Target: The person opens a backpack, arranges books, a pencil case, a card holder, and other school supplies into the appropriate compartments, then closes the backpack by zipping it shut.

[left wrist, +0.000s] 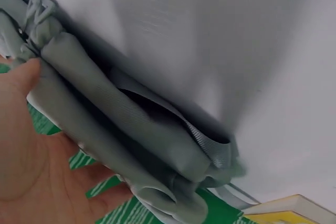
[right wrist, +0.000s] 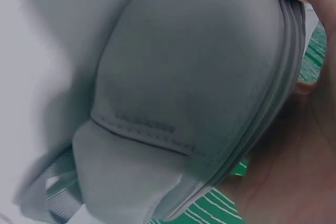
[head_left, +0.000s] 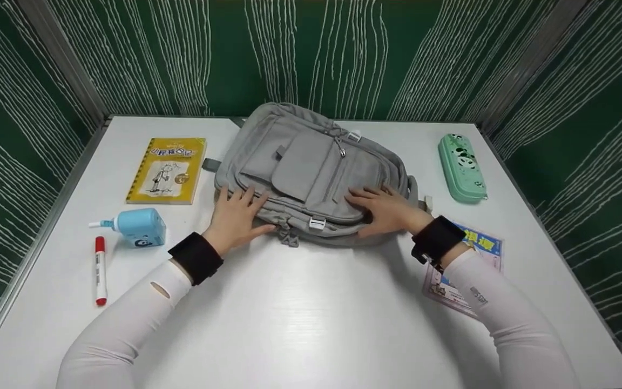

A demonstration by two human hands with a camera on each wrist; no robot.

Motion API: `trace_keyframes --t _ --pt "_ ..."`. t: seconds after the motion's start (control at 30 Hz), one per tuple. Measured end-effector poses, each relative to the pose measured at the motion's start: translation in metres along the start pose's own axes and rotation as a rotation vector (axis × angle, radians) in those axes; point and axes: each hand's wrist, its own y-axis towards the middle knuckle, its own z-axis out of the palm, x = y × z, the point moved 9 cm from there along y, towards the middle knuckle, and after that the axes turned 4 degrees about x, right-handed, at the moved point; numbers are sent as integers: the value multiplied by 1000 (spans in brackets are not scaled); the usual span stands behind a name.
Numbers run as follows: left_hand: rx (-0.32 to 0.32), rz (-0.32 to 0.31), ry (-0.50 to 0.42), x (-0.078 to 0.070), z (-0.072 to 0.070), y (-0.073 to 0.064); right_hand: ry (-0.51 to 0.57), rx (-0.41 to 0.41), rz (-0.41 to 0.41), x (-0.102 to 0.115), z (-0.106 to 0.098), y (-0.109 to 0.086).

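A grey backpack (head_left: 311,167) lies on the table with its flap pocket facing up. My left hand (head_left: 235,219) rests on its near left edge, fingers spread over the front and thumb along the side by the zipper pulls (head_left: 289,237). The left wrist view shows that thumb touching the backpack (left wrist: 126,114) and the side pocket gaping a little. On the near right edge lies my right hand (head_left: 386,210), its fingers spread over the top and its thumb on the side. In the right wrist view the side of the backpack (right wrist: 194,61) fills most of the picture.
At the left are a yellow book (head_left: 168,170), a light blue bottle-shaped thing (head_left: 142,227) with a narrow tip, and a red-capped marker (head_left: 100,273). At the right are a green panda pencil case (head_left: 462,167) and a colourful booklet (head_left: 489,248), partly under my right forearm.
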Motion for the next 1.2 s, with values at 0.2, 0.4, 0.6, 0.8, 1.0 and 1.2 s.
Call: trace_keyframes --t 0.2,0.4,0.6,0.8,1.0,1.2 --pt "-4 -16 21 -7 0 -1 14 -41 -7 -6 -1 1" --pt "-80 -20 62 -9 -2 0 -10 -56 21 -1 -2 -2" --pt "-105 -13 56 -8 1 -2 -47 -69 -14 19 1 -8" --pt "-96 -5 48 -10 1 -1 -43 -297 -143 55 -8 -17" --pt "-126 63 -1 -21 -5 2 -83 -568 -303 100 -12 -26" --pt "-232 161 -23 -35 -13 4 -250 -651 -431 137 -3 -24"
